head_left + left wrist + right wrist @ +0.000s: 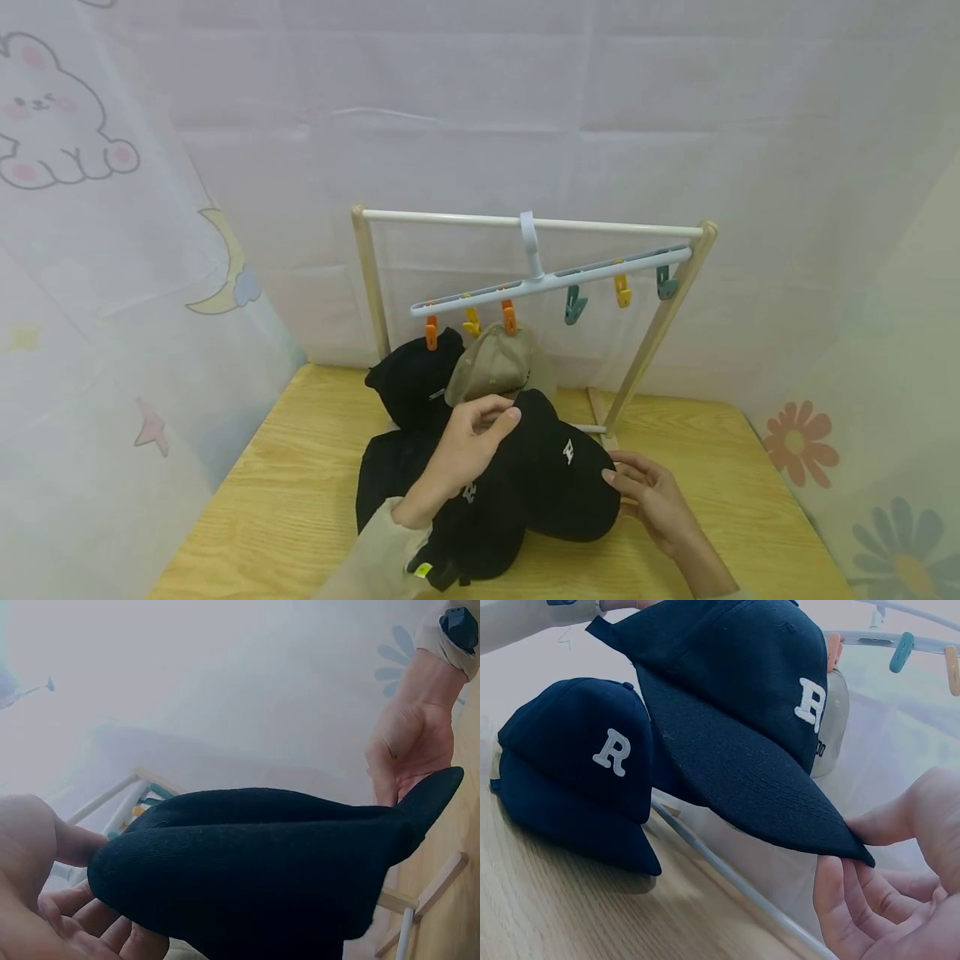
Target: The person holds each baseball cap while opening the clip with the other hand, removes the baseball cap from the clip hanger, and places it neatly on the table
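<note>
Both hands hold a black cap [577, 500] with a white letter R on its front. My left hand [468, 437] grips the crown, thumb on one side and fingers on the other in the left wrist view. With thumb and fingers, my right hand [656, 500] pinches the tip of the brim [780, 802]. The right wrist view shows this cap raised above the table. A second dark cap [570, 765], also marked with an R, rests on the table, partly hidden behind the left forearm in the head view.
A white hanger [540, 283] hangs tilted from a wooden-legged rack [637, 375]. Below its left half are a black cap [412, 375] and a beige cap [491, 362], close under orange clips [431, 332]. Teal clips [575, 307] and a yellow clip [622, 290] dangle from the right half.
</note>
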A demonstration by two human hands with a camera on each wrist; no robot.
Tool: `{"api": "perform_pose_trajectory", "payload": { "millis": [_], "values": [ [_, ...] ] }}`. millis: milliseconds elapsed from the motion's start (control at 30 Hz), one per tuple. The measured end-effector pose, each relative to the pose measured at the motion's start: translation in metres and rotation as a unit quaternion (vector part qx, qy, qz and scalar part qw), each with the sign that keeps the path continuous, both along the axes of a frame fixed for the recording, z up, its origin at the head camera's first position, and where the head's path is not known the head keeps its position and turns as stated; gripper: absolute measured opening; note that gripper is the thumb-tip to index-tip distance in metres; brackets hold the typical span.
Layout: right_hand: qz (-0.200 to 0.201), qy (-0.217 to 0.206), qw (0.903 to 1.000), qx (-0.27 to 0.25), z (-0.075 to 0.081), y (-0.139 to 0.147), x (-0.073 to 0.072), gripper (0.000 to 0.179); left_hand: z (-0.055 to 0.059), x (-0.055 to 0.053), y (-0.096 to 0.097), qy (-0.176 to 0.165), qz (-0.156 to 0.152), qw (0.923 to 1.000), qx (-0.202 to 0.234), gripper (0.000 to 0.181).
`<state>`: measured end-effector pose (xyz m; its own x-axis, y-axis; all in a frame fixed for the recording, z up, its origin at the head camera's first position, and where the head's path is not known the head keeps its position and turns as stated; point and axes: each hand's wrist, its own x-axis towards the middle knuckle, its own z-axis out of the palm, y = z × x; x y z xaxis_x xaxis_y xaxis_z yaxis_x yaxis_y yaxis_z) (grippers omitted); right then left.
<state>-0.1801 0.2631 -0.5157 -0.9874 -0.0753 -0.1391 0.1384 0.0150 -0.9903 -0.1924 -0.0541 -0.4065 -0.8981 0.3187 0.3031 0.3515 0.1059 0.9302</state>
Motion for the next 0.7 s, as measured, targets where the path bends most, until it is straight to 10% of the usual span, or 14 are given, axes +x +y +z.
{"api": "perform_pose_trajectory", "payload": {
  "millis": [700],
  "values": [
    [0.022,-0.002,0.9997,0.008,-0.011,-0.012,0.000,0.057,-0.020,0.006,-0.024,-0.005,0.009,0.9997,-0.022,0.022]
  ]
}}
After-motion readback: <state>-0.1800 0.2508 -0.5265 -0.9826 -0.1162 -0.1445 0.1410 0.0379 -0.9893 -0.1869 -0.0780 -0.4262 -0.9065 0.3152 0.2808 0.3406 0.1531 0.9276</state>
